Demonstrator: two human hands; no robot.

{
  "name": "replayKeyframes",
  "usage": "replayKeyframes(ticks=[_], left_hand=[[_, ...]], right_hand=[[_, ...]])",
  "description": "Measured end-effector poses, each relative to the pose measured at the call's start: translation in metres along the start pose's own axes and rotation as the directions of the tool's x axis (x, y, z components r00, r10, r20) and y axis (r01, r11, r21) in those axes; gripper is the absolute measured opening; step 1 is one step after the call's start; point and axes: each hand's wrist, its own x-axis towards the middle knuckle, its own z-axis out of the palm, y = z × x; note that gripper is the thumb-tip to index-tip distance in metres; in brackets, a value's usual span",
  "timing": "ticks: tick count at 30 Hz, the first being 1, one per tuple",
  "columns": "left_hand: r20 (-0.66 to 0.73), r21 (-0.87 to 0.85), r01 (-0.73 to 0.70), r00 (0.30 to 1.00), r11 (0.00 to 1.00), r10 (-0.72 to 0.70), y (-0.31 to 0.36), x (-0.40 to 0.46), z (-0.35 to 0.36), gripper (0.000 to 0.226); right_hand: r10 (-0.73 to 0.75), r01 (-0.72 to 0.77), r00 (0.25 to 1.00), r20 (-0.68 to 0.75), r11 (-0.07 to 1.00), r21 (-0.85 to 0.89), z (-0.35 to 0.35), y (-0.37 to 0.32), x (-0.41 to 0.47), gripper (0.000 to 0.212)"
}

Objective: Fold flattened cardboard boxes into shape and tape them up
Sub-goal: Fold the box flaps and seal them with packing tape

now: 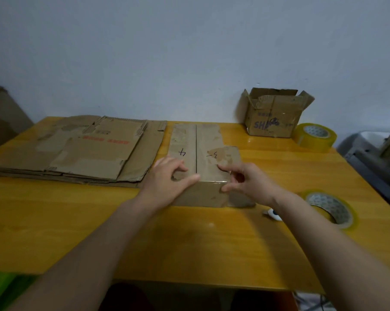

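Observation:
A folded cardboard box (206,140) stands in the middle of the yellow table (189,243). Its top flaps are closed, meeting at a centre seam, with "4" and "3-" written on them. My left hand (165,182) rests on the box's near left corner, with the thumb stretched along the near edge towards the seam. My right hand (252,182) is at the near right corner, index finger on the top and thumb on the front edge, where a shiny strip of tape shows. To the left lies a stack of flattened boxes (77,151).
One roll of clear tape (330,208) lies flat at the right, with a small white and blue object (273,213) beside my right wrist. A second roll (314,136) sits at the far right. A small open box (272,117) stands against the wall.

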Motion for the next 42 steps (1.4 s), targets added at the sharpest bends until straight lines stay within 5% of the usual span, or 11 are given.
replayKeyframes(ticks=[5,11,17,20,23,25,29,33,37,42], left_hand=[[-0.151,0.486,0.111,0.988,0.867,-0.042,0.035,0.007,0.034,0.056],[-0.057,0.46,0.078,0.997,0.884,-0.058,0.023,0.012,0.035,0.055],[0.098,0.523,-0.029,0.995,0.852,-0.026,0.014,0.02,0.005,0.053],[0.124,0.53,0.026,0.986,0.848,-0.108,0.036,0.023,0.007,0.062],[0.196,0.554,0.076,0.956,0.829,-0.219,0.058,0.017,0.025,0.096],[0.201,0.62,0.047,0.955,0.783,-0.216,0.06,0.014,0.033,0.094],[0.279,0.611,-0.045,0.947,0.79,-0.161,0.066,0.024,0.032,0.075],[0.346,0.558,-0.185,0.938,0.809,-0.025,0.072,0.034,0.03,0.067],[0.398,0.483,-0.292,0.913,0.825,0.091,0.068,0.036,0.025,0.077],[0.288,0.462,-0.271,0.946,0.844,0.146,0.048,0.03,-0.002,0.043]], right_hand=[[-0.012,0.01,0.999,-0.042,0.998,-0.056,0.006,0.002,-0.002,0.065],[0.012,-0.009,1.0,-0.027,0.992,0.125,0.005,0.002,0.001,0.059],[-0.042,0.04,0.999,0.005,0.972,0.231,0.012,-0.002,-0.014,0.077],[-0.071,0.075,0.997,-0.027,0.971,0.227,0.02,-0.003,-0.016,0.06],[0.08,-0.076,0.985,-0.151,0.997,0.032,0.014,0.011,-0.019,0.031],[0.185,-0.215,0.972,-0.146,0.949,-0.23,0.0,0.028,-0.028,0.022],[0.323,-0.23,0.946,-0.025,0.617,-0.753,-0.016,0.06,-0.05,0.024],[0.244,-0.203,0.967,-0.071,0.571,-0.795,-0.013,0.067,-0.055,0.019],[0.174,-0.182,0.977,-0.119,0.413,-0.892,-0.014,0.068,-0.052,0.022],[0.15,-0.176,0.981,-0.121,0.435,-0.883,-0.02,0.071,-0.046,0.025]])
